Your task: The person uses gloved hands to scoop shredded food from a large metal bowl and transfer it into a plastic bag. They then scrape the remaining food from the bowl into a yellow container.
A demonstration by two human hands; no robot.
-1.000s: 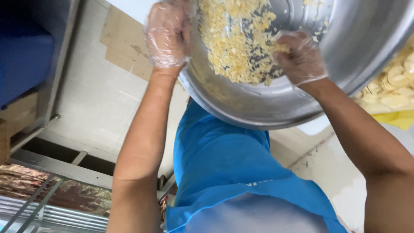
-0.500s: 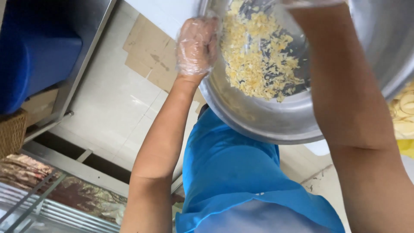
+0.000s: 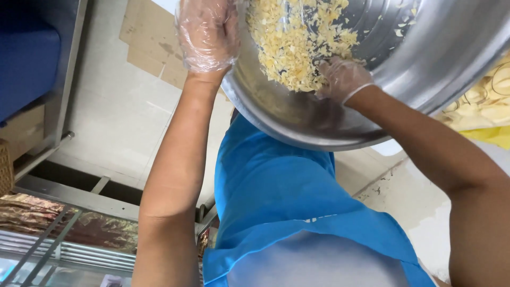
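**Item 1 – right hand** [image 3: 342,78]. Clear thin glove. Fingers curled narrow, tips pushed into the pale yellow shreds [image 3: 297,45], cupping some; a closed grip on any one piece cannot be told. Hand sits inside the bowl, low on its near wall.

**Item 2 – left hand** [image 3: 208,34]. Same glove type. Fingers wrapped over the rim of the steel bowl [image 3: 425,69] at its left edge, holding it tilted toward the person.

**Item 3 – shreds.** Heaped on the bowl's left/near inner wall, touching the right fingertips; a few loose flakes stuck higher up on the far right wall.

**Item 4 – bowl.** Large, round, ridged inside. Near rim hangs over the blue apron [image 3: 287,196], just above it.

**Handling note (judgement).** Raking goes best w/ fingers kept together as a scoop, drawn along the wall toward the low rim; the left-hand grip needs to stay firm, since more tilt likely sends shreds over the near lip onto the apron.

**Edges & room.** Near rim = spill edge. Right of bowl: yellow bag w/ pale slices [image 3: 486,106], close, little room. Left: pale tiled floor w/ flat cardboard [image 3: 151,45], open. Far left: blue crate [image 3: 26,64] in a metal frame, well apart. Near left: metal rack [image 3: 69,234], below the left forearm, apart.
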